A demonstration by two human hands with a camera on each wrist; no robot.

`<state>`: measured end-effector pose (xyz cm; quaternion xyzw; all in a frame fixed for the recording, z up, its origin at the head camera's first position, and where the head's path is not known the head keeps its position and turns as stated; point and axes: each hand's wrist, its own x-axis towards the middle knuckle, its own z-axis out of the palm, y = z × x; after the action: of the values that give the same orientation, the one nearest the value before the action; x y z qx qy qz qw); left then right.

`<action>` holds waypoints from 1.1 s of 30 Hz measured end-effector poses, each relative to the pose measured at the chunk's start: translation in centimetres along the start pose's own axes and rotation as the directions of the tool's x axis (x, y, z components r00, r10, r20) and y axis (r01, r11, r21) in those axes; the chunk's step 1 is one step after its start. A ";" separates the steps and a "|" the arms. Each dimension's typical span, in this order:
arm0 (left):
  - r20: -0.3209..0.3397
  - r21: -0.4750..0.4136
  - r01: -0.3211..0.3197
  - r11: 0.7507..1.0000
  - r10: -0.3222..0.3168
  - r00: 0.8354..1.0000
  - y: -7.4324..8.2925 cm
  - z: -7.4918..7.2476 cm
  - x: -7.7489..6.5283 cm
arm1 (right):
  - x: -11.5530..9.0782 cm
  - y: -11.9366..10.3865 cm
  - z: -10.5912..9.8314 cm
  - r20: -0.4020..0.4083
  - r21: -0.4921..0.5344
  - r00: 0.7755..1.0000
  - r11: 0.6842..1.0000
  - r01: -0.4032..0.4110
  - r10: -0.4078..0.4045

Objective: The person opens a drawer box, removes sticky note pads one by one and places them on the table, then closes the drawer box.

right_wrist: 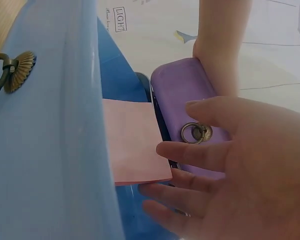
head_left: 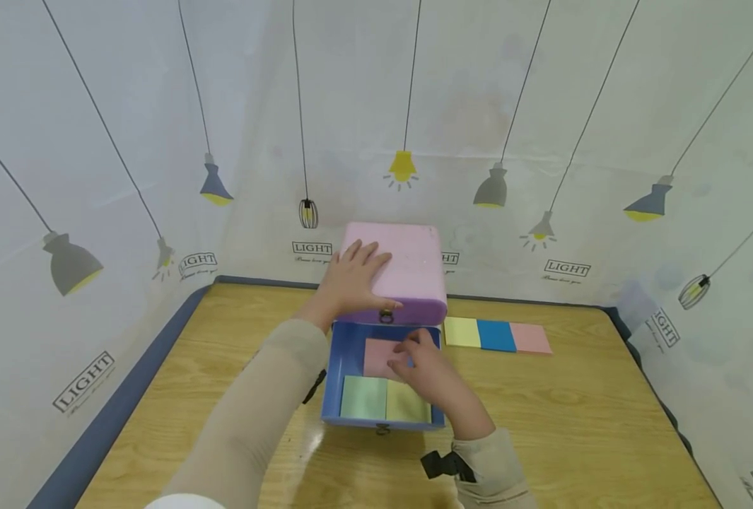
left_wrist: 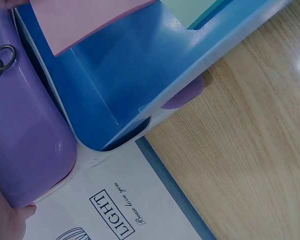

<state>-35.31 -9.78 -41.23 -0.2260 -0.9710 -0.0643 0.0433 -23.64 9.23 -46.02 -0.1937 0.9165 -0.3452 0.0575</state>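
- The right grip (head_left: 430, 369) reaches into the drawer (head_left: 351, 348), its fingers loose and parted, fingertips at the edge of a pink pad (head_left: 382, 353); no firm pinch shows.
- That pad sits inside the drawer, behind a green pad (head_left: 363, 398) at the front left and a yellow pad (head_left: 408, 404) at the front right; whether it lies fully flat I cannot tell.
- The left grip (head_left: 353, 281) spreads over the box (head_left: 414, 263) behind the drawer, grasping nothing, probably steadying it.
- The step in hand seems to be setting the pink pad in or taking it out; I cannot tell which.
- The next move probably calls for light fingertip control that leaves the front pair undisturbed.
- Right of the drawer, near its back end, a yellow square (head_left: 462, 332), a blue square (head_left: 495, 336) and a pink square (head_left: 531, 338) lie in a row on the surface (head_left: 580, 424).
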 end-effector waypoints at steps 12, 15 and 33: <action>-0.002 -0.007 0.001 1.000 -0.001 1.000 0.0 0.0 -0.1 | -0.2 0.7 0.3 0.050 0.013 0.999 1.000 -0.008 0.008; -0.006 -0.004 -0.003 1.000 0.003 1.000 0.0 0.0 -0.1 | -0.3 0.9 0.5 0.087 -0.013 0.996 1.000 0.013 -0.012; 0.003 0.010 0.000 1.000 0.000 1.000 -0.1 0.0 0.1 | -1.5 1.6 0.0 -0.033 -0.002 0.984 0.984 0.178 -0.177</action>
<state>-35.40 -9.84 -41.19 -0.2257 -0.9715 -0.0589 0.0431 -22.77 10.88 -47.08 -0.2688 0.8963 -0.3526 0.0113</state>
